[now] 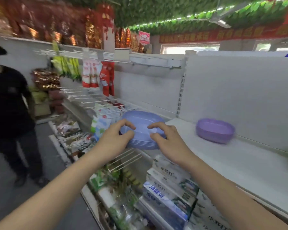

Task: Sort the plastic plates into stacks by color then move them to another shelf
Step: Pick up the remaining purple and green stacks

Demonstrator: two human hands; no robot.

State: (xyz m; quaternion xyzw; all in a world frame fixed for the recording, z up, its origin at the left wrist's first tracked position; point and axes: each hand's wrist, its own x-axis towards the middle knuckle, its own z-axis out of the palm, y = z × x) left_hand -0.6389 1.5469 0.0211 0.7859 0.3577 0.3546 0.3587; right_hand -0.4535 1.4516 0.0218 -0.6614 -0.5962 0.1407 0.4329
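head view, two hands, left hand [115, 138] and right hand [167, 140] gripping one blue plate stack [141, 130], one purple plate stack [214, 130]

Between the fingers [129, 125] of both hands is a stack of pale blue plates [142, 131], slightly translucent, with thin darker blue lines where the rims lie one over another. To the right of the fingers, a stack of lilac purple plates [214, 131] stands on the white shelf [239, 161]. Below the fingers are white boxes [170, 175] with dark printed characters and green patches, and one package with a blue and white label [156, 191]. Left of the fingers hang red and white bags [97, 74] and yellow-green packs [68, 67]. Further left, a person wears black clothes [8, 103]. Above, the ceiling carries green leaves [156, 12].
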